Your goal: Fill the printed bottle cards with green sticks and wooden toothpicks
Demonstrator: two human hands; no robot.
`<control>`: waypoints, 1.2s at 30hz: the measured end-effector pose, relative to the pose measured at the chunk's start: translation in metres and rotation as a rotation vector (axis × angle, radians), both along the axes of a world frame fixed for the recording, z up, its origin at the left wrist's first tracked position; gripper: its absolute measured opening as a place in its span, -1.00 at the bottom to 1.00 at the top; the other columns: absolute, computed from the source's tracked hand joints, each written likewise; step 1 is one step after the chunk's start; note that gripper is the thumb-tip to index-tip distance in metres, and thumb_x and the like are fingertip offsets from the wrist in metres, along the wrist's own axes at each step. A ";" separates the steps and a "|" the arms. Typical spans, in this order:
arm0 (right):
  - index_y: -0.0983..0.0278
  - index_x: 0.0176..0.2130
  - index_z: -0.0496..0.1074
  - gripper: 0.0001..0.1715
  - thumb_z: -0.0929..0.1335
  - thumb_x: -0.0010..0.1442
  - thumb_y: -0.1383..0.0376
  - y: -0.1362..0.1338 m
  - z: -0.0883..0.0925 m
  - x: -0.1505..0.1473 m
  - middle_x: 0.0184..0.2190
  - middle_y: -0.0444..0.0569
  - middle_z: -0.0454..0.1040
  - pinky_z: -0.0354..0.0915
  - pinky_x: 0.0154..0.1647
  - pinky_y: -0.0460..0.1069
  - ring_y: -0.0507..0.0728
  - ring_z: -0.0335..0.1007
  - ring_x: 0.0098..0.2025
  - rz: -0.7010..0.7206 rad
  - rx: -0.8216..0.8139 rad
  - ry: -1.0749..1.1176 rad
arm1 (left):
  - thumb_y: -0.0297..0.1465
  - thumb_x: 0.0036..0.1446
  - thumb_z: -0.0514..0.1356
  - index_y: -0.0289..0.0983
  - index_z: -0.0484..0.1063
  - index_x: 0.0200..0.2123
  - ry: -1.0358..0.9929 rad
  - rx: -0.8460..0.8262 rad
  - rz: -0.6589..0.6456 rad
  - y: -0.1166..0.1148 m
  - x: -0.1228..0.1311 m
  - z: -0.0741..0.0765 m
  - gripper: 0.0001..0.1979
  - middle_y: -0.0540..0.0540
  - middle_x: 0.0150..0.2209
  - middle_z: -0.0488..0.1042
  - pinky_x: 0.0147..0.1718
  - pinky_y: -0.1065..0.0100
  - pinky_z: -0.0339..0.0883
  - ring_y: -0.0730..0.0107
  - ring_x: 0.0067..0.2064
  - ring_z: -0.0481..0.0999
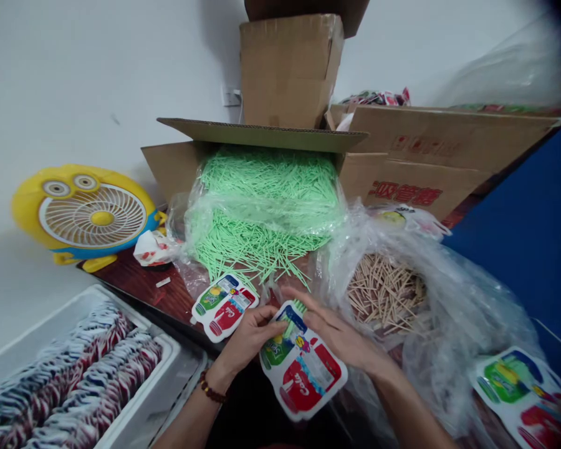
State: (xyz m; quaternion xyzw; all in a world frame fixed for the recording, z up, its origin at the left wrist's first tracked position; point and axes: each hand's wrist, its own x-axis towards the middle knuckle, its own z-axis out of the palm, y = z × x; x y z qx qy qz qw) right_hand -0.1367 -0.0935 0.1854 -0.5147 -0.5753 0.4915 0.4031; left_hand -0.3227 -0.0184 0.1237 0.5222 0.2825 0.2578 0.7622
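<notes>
My left hand [249, 337] pinches the upper left edge of a printed plastic pouch [303, 371] with green, blue and red drink pictures. My right hand [330, 327] lies on the pouch's upper right, fingers together, by a few green sticks [293, 312] poking from its top. A second pouch of the same kind [224, 305] rests on the dark table just left. Behind the hands, a heap of green sticks [262, 212] spills in clear plastic from an open cardboard box [257, 137].
A clear bag of wooden sticks [383, 293] sits right of the hands. More pouches [523, 390] lie at far right. A white tray [163, 386] of filled packets stands at lower left. A yellow fan [86, 212] and stacked boxes [290, 68] stand behind.
</notes>
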 end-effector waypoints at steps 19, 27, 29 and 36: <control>0.17 0.07 0.37 -0.57 0.33 0.21 0.18 0.002 -0.019 0.020 -0.31 -0.11 0.55 0.34 -0.34 -0.04 0.08 0.45 -0.34 -0.107 -0.032 -0.024 | -0.40 0.02 0.33 -0.34 0.51 -0.17 -0.066 -0.133 -0.056 0.001 0.007 0.001 -0.73 -0.08 -0.34 0.58 -0.22 0.30 0.39 0.30 -0.28 0.54; 0.19 -0.03 0.40 -0.61 0.39 0.12 0.21 0.005 -0.020 0.025 -0.19 -0.08 0.55 0.34 -0.17 -0.01 0.11 0.45 -0.20 -0.100 -0.051 0.005 | -0.40 -0.02 0.35 -0.31 0.49 -0.25 -0.036 -0.106 -0.002 -0.002 0.010 0.004 -0.77 -0.02 -0.39 0.56 -0.34 0.39 0.36 0.38 -0.38 0.52; 0.20 -0.08 0.44 -0.67 0.39 0.12 0.21 0.005 -0.021 0.027 -0.19 -0.10 0.55 0.33 -0.16 -0.01 0.12 0.45 -0.19 -0.103 -0.042 -0.047 | -0.37 0.00 0.33 -0.33 0.50 -0.24 -0.006 -0.083 0.001 -0.004 0.011 0.007 -0.77 -0.04 -0.40 0.56 -0.32 0.34 0.37 0.34 -0.38 0.53; 0.24 -0.30 0.48 -0.80 0.38 0.11 0.17 0.006 -0.030 0.030 -0.41 -0.14 0.49 0.28 -0.34 -0.08 0.05 0.37 -0.37 -0.103 -0.037 -0.184 | -0.33 -0.01 0.33 -0.32 0.49 -0.30 0.052 -0.045 -0.011 -0.008 0.013 0.006 -0.78 -0.03 -0.43 0.54 -0.34 0.34 0.35 0.35 -0.40 0.50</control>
